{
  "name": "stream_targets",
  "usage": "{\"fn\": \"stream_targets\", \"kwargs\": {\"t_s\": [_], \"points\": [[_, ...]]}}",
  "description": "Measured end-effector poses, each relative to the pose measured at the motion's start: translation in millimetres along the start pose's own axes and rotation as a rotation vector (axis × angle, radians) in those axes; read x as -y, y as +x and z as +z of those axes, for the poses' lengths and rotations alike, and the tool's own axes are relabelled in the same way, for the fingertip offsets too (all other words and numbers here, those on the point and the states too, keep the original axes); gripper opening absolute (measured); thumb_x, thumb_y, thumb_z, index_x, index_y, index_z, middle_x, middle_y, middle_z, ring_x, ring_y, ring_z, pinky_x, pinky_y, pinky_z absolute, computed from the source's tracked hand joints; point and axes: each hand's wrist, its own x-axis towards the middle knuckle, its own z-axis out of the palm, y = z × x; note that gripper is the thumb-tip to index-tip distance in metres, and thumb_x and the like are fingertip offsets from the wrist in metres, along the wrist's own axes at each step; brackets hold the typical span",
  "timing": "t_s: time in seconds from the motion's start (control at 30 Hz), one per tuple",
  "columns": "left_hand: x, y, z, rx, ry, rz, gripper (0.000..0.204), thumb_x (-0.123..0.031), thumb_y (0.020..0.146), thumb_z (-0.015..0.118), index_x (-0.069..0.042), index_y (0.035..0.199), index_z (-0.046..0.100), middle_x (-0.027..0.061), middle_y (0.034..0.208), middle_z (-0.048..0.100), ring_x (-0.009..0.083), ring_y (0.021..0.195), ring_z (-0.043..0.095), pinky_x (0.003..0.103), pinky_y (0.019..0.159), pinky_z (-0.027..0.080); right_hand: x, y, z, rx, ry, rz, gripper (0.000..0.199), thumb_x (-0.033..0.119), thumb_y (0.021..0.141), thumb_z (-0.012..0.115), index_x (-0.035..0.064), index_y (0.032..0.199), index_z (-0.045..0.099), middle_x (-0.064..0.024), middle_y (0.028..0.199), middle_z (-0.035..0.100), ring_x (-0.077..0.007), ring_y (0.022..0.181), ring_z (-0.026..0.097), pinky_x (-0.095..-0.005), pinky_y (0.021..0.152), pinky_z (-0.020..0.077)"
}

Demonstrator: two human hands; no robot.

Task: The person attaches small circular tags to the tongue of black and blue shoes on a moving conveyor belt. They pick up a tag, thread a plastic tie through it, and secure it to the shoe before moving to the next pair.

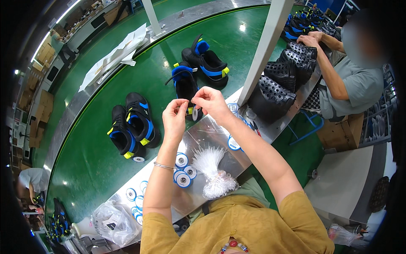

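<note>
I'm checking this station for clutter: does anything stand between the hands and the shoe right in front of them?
Nothing visible blocks the way: the left hand and right hand are at the near end of the shoe. Only a small round tag hangs there, just below the right hand. The pale post stands off to the right.

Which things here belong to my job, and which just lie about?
Likely in the job:
Black and blue shoes with yellow tabs
Flat round white tags with blue rims
Bundle of thin, clear plastic strands

Probably just lying about:
Crumpled clear plastic bag
Long white sheets, upper left
Brown cardboard box, right
</note>
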Motion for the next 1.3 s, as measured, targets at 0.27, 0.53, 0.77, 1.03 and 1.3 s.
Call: {"fn": "stream_targets", "kwargs": {"t_s": [0.27,0.53,0.77,1.03,1.3], "points": [[3.4,1.7,-8.3,0.040,0.122,0.160,0.013,-0.005,0.093,0.061,-0.003,0.102,0.070,-0.0023,0.083,0.059,0.0040,0.068,0.046,0.019,0.057,0.037,-9.2,11.5,-0.9,0.096,-0.029,-0.040,0.006,0.006,0.086,0.064,0.0023,0.085,0.061,-0.0017,0.072,0.062,-0.0063,0.062,0.057,-0.0215,0.050,0.0426],[18.0,-1.0,-12.9,0.070,-0.122,0.044,0.018,-0.004,0.095,0.058,0.002,0.111,0.064,0.0036,0.095,0.065,0.0090,0.083,0.060,0.023,0.074,0.051,-17.3,8.2,-0.4,0.109,-0.015,-0.003,0.010,0.012,0.087,0.067,0.0041,0.087,0.060,-0.0008,0.074,0.061,-0.0065,0.059,0.056,-0.0214,0.045,0.0404],[20.6,1.2,-11.9,0.016,0.130,0.143,0.010,-0.005,0.093,0.062,0.001,0.101,0.065,-0.0002,0.085,0.063,0.0058,0.073,0.055,0.020,0.066,0.046,-20.0,11.3,2.8,0.110,0.017,-0.043,0.008,0.007,0.086,0.066,0.0017,0.085,0.059,-0.0023,0.072,0.061,-0.0079,0.064,0.057,-0.0221,0.053,0.0450],[-0.2,-6.1,-18.7,0.133,-0.183,-0.059,0.019,-0.005,0.094,0.059,-0.001,0.111,0.067,0.0001,0.089,0.064,0.0050,0.070,0.052,0.019,0.062,0.044,-21.6,13.9,-0.8,0.117,-0.170,-0.135,0.013,0.011,0.079,0.070,-0.0001,0.080,0.063,-0.0058,0.073,0.064,-0.0123,0.068,0.058,-0.0292,0.063,0.0488],[-4.2,-3.9,-20.4,0.176,-0.172,-0.018,0.031,0.002,0.091,0.060,-0.002,0.121,0.064,0.0006,0.096,0.063,0.0075,0.085,0.056,0.022,0.078,0.046,-12.2,12.9,1.0,0.221,-0.207,-0.125,0.008,0.007,0.082,0.069,0.0016,0.082,0.063,-0.0005,0.075,0.061,-0.0077,0.072,0.054,-0.0243,0.065,0.0448]]}}
